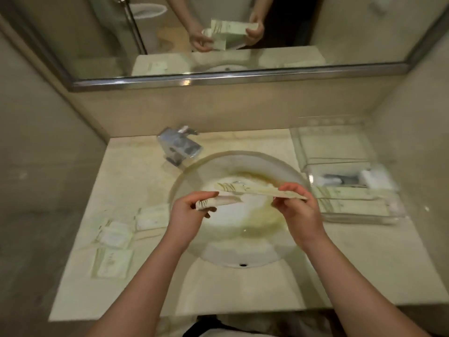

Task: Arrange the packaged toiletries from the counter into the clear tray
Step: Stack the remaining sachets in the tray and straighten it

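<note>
Packets, blurred, pinched in left hand (192,210) and right hand (297,205) grips.

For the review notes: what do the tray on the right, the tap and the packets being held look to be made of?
Tray: clear, glossy, rigid plastic or acrylic by the look; the counter and contents show through its walls.
Tap: polished chrome-like metal with mirror reflections.
Long packet in the right hand and small packet in the left hand: pale, matte printed paper or card; blur leaves this open.
</note>
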The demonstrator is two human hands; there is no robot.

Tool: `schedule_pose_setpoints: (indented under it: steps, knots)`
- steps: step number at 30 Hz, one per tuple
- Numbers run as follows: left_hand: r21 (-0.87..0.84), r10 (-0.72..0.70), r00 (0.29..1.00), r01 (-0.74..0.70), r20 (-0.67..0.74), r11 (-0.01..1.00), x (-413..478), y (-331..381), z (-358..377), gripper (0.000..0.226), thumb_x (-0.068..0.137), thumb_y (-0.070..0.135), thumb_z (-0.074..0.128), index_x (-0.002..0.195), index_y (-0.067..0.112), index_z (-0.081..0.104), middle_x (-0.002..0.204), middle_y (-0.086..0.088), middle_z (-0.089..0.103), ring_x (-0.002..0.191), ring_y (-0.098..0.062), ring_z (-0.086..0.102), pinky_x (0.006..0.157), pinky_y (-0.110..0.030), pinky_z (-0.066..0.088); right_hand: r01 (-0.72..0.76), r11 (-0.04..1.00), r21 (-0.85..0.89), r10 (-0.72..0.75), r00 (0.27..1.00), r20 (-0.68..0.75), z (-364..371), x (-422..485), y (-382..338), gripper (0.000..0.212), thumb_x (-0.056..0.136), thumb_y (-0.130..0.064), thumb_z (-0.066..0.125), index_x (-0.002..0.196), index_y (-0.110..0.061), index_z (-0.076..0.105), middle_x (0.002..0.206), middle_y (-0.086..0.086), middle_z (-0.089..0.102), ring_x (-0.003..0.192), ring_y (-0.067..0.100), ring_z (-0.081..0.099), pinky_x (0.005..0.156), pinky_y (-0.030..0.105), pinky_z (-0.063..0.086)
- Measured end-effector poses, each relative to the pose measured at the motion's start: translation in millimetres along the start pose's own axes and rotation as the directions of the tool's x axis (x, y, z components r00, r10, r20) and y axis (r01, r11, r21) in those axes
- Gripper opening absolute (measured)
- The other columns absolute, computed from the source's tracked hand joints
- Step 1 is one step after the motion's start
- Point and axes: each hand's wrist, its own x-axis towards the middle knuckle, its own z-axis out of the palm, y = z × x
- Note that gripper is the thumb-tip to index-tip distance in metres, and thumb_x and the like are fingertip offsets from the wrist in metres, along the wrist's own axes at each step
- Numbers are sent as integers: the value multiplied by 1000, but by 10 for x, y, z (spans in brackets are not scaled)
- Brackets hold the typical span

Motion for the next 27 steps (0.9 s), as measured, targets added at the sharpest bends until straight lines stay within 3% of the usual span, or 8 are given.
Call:
schedule_pose_setpoints:
  steps: [5, 8, 11, 13, 17, 19, 22, 27]
  knots:
    - [-40, 1, 999, 1, 54, 999, -188, 111, 1026, 49, 78, -22, 48, 93, 14, 77, 90, -1, 75, 76, -16, 69, 64, -22, 53, -30, 999, -43, 26, 995, -101, -881, -80, -385, 7, 85, -6, 59, 82, -10, 64, 85, 6, 63, 73, 18, 64, 73, 31, 57]
    - [-92, -80, 993, 88, 88, 992, -264, 146, 1452, 45, 79, -19, 56, 87, 19, 78, 95, 6, 75, 88, -15, 68, 69, -16, 52, -111, 981, -160, 70, 968, -240, -1327, -98, -530, 13, 91, -2, 59, 91, -15, 61, 76, 5, 60, 57, 14, 55, 57, 28, 48]
    - [-203, -157, 979, 181, 128, 962, -239, 140, 1725, 36, 79, -13, 65, 88, 19, 80, 111, -7, 73, 101, -20, 66, 84, -22, 49, -157, 976, -152, 92, 927, -364, -1763, -64, -615, 21, 90, -9, 62, 108, -20, 62, 66, 1, 55, 55, 11, 49, 54, 29, 41]
    - [-245, -165, 972, 204, 170, 948, -197, 141, 1841, 24, 74, 3, 72, 91, 17, 81, 117, -13, 69, 100, -23, 64, 93, -30, 48, -175, 975, -139, 95, 886, -454, -2012, 19, -635, 22, 89, -12, 64, 109, -22, 63, 68, 3, 56, 55, 11, 49, 54, 31, 40]
    - [-318, -98, 970, 167, 224, 933, -56, 219, 2057, 27, 70, 35, 75, 88, 14, 81, 112, -10, 67, 98, -21, 64, 91, -32, 50, -226, 969, -100, 134, 821, -555, -2346, 305, -702, 22, 89, -11, 63, 109, 0, 61, 71, 5, 55, 56, 11, 48, 51, 25, 41]
    - [-313, -116, 969, 182, 218, 932, 80, 246, 2152, 17, 81, 24, 68, 85, 13, 80, 106, -8, 69, 98, -21, 62, 88, -28, 49, -254, 962, -97, 156, 809, -567, -2418, 468, -758, 13, 91, -8, 61, 103, -2, 63, 69, 5, 53, 55, 11, 46, 46, 21, 41]
    - [-75, -83, 974, 101, 213, 992, 230, 265, 2258, 20, 87, 3, 64, 91, 17, 77, 100, 1, 69, 87, -12, 62, 73, -19, 50, -314, 935, -161, 176, 810, -559, -2480, 724, -807, 8, 91, -9, 62, 97, -5, 64, 66, 4, 53, 51, 12, 46, 48, 24, 41]
    - [-12, -130, 955, 138, 265, 990, 452, 180, 2362, 30, 82, 1, 72, 96, 27, 74, 100, -10, 71, 78, -23, 63, 72, -42, 56, -397, 858, -327, 188, 834, -518, -2385, 1094, -807, 3, 86, -9, 65, 87, -7, 63, 62, 5, 55, 49, 15, 48, 48, 28, 41]
